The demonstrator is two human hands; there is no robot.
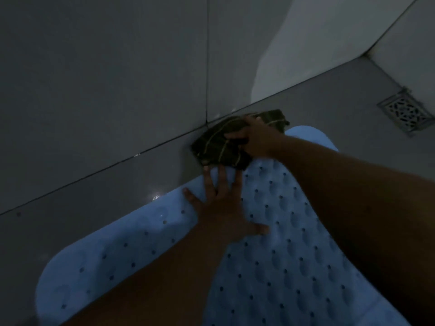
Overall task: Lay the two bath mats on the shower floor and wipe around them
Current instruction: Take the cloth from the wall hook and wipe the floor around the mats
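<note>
Underhand, pale-blue perforated bath mat, flat.

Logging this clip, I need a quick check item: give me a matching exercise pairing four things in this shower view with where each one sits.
Things:
1. left hand
2. right hand
3. dark folded cloth with pale stripes
4. square metal floor drain

Places:
A. far right, near the corner
B. on the floor where it meets the grey wall
C. gripping the cloth
D. spread flat on the light blue perforated bath mat

Pairs: 1-D, 2-C, 3-B, 4-A
</note>
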